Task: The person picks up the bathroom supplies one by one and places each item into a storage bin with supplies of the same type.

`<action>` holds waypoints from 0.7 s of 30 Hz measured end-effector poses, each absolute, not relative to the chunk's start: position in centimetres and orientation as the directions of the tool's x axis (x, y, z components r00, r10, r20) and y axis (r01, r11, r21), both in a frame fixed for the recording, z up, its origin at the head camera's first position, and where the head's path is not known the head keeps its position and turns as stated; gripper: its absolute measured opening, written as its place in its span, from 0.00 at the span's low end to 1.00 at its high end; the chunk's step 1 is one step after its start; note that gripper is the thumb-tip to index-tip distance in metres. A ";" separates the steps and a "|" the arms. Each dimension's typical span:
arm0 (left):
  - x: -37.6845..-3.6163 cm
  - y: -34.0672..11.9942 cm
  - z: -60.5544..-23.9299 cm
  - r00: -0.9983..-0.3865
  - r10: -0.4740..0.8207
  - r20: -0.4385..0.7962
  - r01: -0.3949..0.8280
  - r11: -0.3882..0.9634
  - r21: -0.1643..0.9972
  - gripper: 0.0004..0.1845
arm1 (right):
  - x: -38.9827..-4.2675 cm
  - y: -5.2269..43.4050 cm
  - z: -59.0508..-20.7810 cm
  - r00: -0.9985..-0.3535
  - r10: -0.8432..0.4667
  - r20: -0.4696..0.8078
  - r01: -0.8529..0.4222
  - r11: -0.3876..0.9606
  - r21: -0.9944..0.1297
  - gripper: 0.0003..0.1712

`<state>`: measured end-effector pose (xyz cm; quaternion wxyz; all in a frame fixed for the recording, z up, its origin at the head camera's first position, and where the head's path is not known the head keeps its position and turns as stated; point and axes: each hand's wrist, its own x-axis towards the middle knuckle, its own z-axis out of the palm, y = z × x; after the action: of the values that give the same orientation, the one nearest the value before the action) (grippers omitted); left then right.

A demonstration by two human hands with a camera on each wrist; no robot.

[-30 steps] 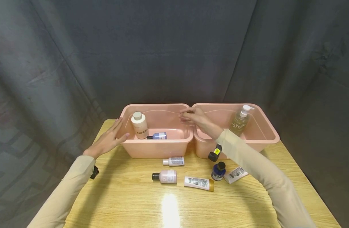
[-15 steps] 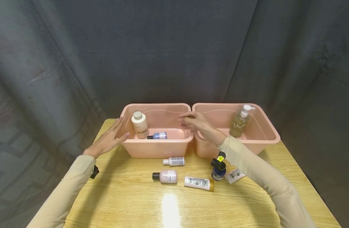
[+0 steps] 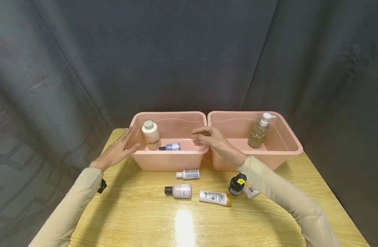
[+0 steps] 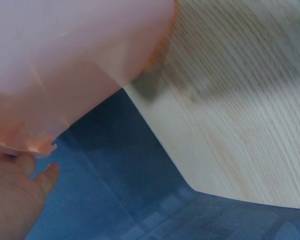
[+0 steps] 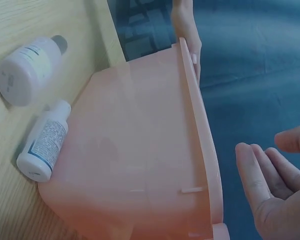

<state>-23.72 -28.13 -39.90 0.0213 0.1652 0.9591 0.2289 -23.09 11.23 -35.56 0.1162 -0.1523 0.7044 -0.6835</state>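
Left pink bin (image 3: pixel 170 162) on the table (image 3: pixel 139 219), open side up, side by side with a matching right pink bin (image 3: pixel 221 163); rims touching or nearly so. Left hand (image 3: pixel 116 153) on the left bin's left rim, fingers mostly straight and together, thumb spread out toward the front edge; touching, not wrapped round it as far as seen. Right hand (image 3: pixel 215 139) over the right end of the same bin, fingers relaxed and slightly bent, thumb apart, nothing held; the right wrist view shows it clear of the rim. Inside left bin: white bottle (image 3: pixel 152 137) standing at the left, blue bottle (image 3: pixel 173 147) lying on its side, black cap pointing left, just beside the white one. Inside right bin: pump bottle (image 3: pixel 258 135) with white head, standing toward the right. On the table in front: small white bottle (image 3: pixel 190 174) lying near the left bin's front wall, pink bottle (image 3: pixel 181 191) with black cap lying just nearer the person, white tube (image 3: pixel 213 197) with gold cap lying to its right. Then dark blue bottle (image 3: pixel 234 189), upright, top covered by the black device (image 3: pixel 242 176) on the right wrist; white container (image 3: pixel 250 191) beside it, partly under the right sleeve (image 3: pixel 287 192). Dark grey curtain (image 3: pixel 189 55) behind everything.
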 end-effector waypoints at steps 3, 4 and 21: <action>-23.7 -28.1 -39.8 -0.944 0.327 0.040 0.310 0.840 0.445 0.47 | -22.8 11.3 -35.6 -0.920 -0.388 0.059 -0.084 0.049 -0.995 0.18; -23.7 -28.1 -39.8 -0.944 0.328 0.040 0.311 0.841 0.443 0.48 | -22.6 11.3 -35.6 -0.915 -0.398 0.066 -0.093 0.050 -0.994 0.18; -23.7 -28.2 -39.8 -0.942 0.334 0.028 0.311 0.841 0.443 0.48 | -20.3 10.9 -36.8 -0.870 -0.459 0.178 -0.233 0.064 -0.970 0.14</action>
<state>-23.73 -28.18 -39.81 0.0251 0.1683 0.9590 0.2266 -20.29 10.88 -36.84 0.0882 -0.2388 0.7240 -0.6411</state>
